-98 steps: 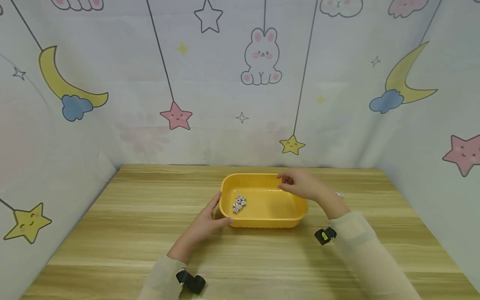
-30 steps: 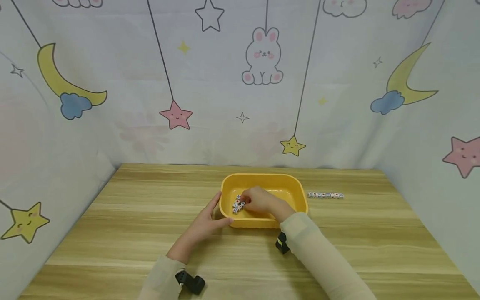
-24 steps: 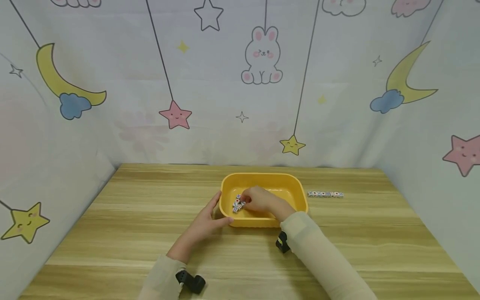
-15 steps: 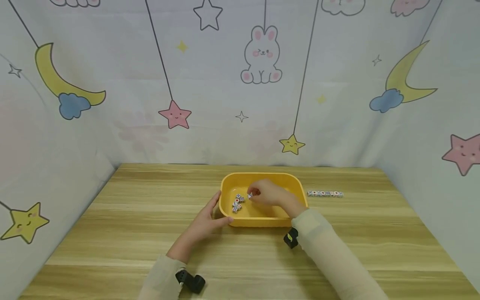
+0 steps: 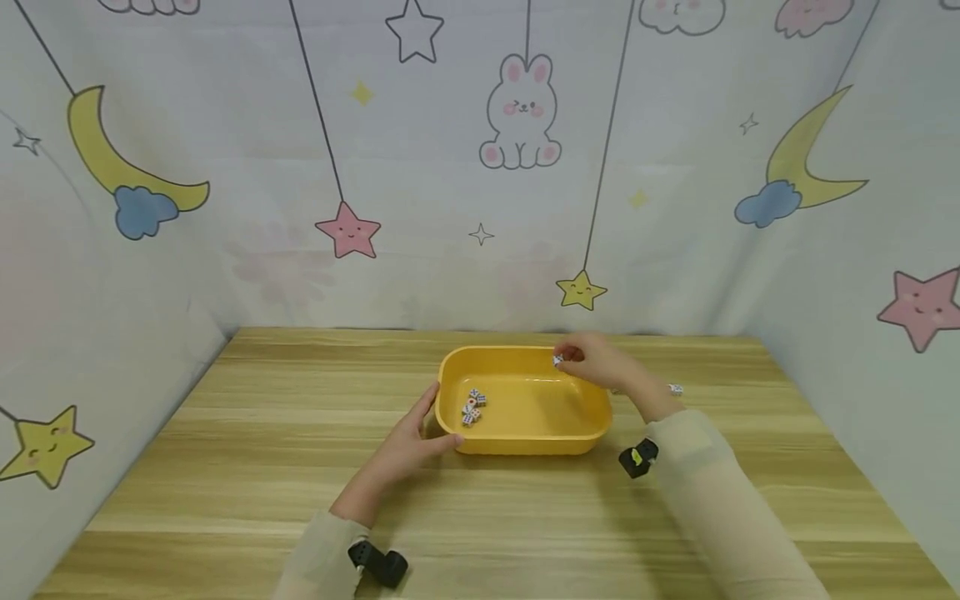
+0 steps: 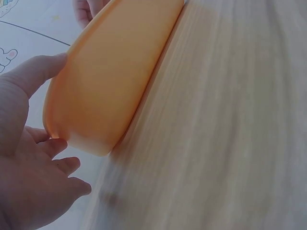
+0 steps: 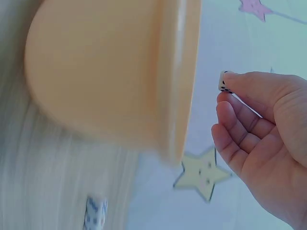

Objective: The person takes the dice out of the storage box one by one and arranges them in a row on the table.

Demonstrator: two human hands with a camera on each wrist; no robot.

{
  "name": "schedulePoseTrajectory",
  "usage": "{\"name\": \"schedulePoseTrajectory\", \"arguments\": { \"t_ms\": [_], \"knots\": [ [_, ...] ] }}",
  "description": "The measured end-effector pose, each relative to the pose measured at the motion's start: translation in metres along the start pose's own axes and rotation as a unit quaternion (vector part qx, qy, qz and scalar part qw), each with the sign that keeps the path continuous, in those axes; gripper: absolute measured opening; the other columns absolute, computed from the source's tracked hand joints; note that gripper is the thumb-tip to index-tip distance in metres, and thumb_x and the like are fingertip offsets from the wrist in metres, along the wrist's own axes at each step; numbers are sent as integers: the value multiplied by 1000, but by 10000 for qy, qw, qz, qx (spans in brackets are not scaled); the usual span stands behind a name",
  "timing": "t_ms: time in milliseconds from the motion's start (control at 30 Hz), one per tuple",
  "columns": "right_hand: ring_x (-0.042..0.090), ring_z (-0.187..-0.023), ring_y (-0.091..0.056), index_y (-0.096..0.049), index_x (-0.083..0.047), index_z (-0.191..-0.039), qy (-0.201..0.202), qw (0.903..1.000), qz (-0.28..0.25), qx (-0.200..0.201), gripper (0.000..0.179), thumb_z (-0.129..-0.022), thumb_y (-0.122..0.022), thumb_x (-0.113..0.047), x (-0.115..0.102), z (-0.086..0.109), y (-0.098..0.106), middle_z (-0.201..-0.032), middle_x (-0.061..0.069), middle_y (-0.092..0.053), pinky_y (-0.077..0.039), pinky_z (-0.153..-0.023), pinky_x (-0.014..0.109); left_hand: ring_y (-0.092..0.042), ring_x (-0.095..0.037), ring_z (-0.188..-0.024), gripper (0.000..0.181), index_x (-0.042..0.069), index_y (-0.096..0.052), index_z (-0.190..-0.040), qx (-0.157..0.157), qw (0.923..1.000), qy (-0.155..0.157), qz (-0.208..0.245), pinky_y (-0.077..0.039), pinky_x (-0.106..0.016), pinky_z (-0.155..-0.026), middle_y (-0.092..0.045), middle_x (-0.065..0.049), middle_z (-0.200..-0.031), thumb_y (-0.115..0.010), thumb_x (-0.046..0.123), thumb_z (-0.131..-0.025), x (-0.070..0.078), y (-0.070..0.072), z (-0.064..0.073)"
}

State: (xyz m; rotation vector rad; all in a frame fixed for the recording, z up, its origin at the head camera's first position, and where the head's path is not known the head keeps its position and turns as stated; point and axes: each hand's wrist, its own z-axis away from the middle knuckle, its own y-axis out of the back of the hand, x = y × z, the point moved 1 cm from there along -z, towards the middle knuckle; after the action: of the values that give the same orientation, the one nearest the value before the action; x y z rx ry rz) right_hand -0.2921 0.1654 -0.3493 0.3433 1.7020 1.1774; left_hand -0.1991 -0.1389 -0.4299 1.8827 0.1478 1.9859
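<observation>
Between thumb and index finger, my right hand [image 5: 600, 364] pinches one white die [image 5: 558, 361] above the back right part of a yellow plastic bin [image 5: 525, 445]. The right wrist view shows that die [image 7: 224, 82] at the fingertips, with the other fingers loosely bent. At the bin's front left corner my left hand [image 5: 405, 442] touches the walls, thumb along the front and fingers on the left end. Inside the bin, on its left side, lies a small cluster of dice [image 5: 472, 408]. Right of the bin, a row of dice [image 5: 676, 389] is mostly hidden behind my right hand and forearm.
The bin stands on a wood-grain table [image 5: 300, 392] near its back edge. A white curtain [image 5: 435, 167] printed with stars, moons and a rabbit hangs behind and along both sides. A black wrist camera [image 5: 378, 565] sits on the left sleeve.
My right hand reached into the dice cluster, pinched one die, and lifted it up and right toward the bin's back right. It now blocks much of the row. My left hand has stayed put.
</observation>
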Motion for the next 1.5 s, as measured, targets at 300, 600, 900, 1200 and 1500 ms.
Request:
{"name": "schedulePoseTrajectory", "arguments": {
  "t_ms": [300,600,900,1200,1500],
  "knots": [
    [27,-89,-61,-64,8,-110,-298,9986,238,373,24,-93,-62,-8,34,26,27,-97,16,-66,-53,-81,43,-6,-33,-148,95,18,-15,-156,19,10000,-18,32,-9,-58,-116,-13,-8,-161,-76,25,-84,-1,-1,0],
    [31,-92,-60,-62,10,-111,-719,9952,285,597,25,-93,-59,-8,74,57,48,-97,18,-64,-53,-80,46,-6,-34,-148,94,17,-16,-156,50,10000,3,22,-9,-59,-115,-14,-8,-161,-76,24,-84,0,-1,1],
    [41,-97,-59,-59,15,-113,-1104,9905,406,713,31,-95,-59,-10,114,85,57,-104,28,-62,-51,-80,52,-4,-33,-148,96,16,-14,-156,-41,9998,-61,164,-8,-59,-116,-11,-8,-162,-77,25,-84,-2,-1,1],
    [39,-94,-58,-58,16,-114,-1431,9864,446,681,33,-93,-59,-10,136,98,62,-100,26,-62,-51,-75,49,-2,-32,-148,96,19,-12,-157,-73,9997,-69,210,-7,-58,-116,-9,-7,-162,-76,25,-84,-2,-1,1],
    [36,-90,-59,-60,15,-110,-1514,9851,574,584,29,-90,-60,-7,147,101,58,-96,24,-63,-51,-74,46,-4,-33,-148,96,20,-13,-156,-62,9999,-60,143,-9,-59,-115,-10,-6,-162,-76,26,-84,-2,-1,1]
  ]
}}
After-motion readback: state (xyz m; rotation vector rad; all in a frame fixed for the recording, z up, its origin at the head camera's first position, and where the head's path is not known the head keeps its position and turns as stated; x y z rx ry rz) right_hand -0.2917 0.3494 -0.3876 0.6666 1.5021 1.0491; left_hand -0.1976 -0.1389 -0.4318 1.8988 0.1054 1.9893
